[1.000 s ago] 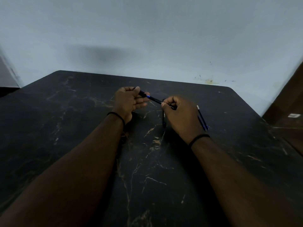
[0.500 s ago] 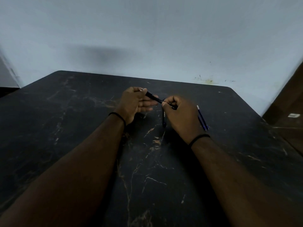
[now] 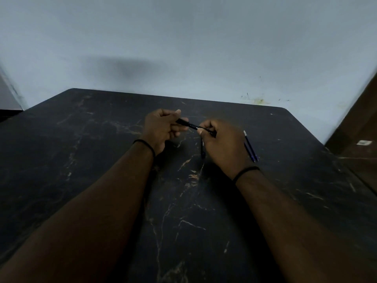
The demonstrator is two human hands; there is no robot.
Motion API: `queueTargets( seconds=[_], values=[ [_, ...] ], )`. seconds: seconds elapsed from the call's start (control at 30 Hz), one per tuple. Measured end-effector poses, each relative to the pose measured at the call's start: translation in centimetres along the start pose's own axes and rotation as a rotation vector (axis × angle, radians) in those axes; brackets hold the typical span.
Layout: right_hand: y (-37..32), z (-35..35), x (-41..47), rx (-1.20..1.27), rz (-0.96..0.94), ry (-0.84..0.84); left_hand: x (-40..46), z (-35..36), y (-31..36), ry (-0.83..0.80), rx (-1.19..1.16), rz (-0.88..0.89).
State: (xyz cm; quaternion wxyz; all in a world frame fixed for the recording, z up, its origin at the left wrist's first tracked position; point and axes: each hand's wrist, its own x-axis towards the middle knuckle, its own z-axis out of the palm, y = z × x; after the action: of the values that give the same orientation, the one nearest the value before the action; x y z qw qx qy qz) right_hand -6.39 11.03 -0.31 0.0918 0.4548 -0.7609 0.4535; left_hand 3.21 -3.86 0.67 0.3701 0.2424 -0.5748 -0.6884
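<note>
Head view: left hand [image 3: 161,127] slid along pen [image 3: 191,125] toward right hand [image 3: 222,146].

Both forearms are bare, with no sleeves in view. A thin black band circles the left wrist [image 3: 145,144], and another the right wrist [image 3: 245,172].

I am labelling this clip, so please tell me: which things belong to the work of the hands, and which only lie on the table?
In the work: black pen, held by the left hand and the right hand.
Lying about: blue pens right of the right hand; a dark thin piece on the table below the hands.
</note>
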Motion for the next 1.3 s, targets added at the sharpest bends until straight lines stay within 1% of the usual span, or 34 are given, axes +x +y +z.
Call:
queueTargets(
  seconds=[0.07,0.17,0.4,0.67,0.83,0.93,1.03,1.1,1.23,1.3],
  values=[
    [0.0,0.1,-0.1,0.094,0.079,-0.028,0.1,-0.3,0.0,-0.079,-0.045,-0.014],
    [0.0,0.0,-0.1,0.168,0.109,-0.025,0.4,-0.4,-0.3,-0.149,-0.04,-0.014],
    [-0.3,0.1,0.1,0.189,0.142,0.0,0.4,-0.5,-0.4,-0.176,-0.053,0.006],
    [-0.7,0.1,0.1,0.306,0.234,0.036,-0.1,-0.1,-0.3,-0.217,-0.109,0.044],
    [-1.1,0.0,-0.1,0.256,0.212,0.034,-0.2,0.1,-0.4,-0.198,-0.118,0.051],
    [-1.2,0.0,-0.3,0.176,0.16,-0.029,-0.1,0.1,-0.5,-0.183,-0.099,0.052],
    [-1.0,0.0,-0.4,0.065,0.118,-0.092,-0.1,0.4,-0.6,-0.172,-0.027,0.061],
    [-0.8,-0.1,-0.2,-0.02,0.132,-0.038,-0.3,0.7,-0.4,-0.159,-0.014,0.048],
    [0.4,-1.3,0.4,-0.141,0.245,0.201,-0.5,1.0,-0.1,-0.025,0.02,0.03],
    [1.2,-2.1,0.7,-0.174,0.323,0.219,-0.6,1.1,-0.2,0.007,0.048,0.038]
  ],
)
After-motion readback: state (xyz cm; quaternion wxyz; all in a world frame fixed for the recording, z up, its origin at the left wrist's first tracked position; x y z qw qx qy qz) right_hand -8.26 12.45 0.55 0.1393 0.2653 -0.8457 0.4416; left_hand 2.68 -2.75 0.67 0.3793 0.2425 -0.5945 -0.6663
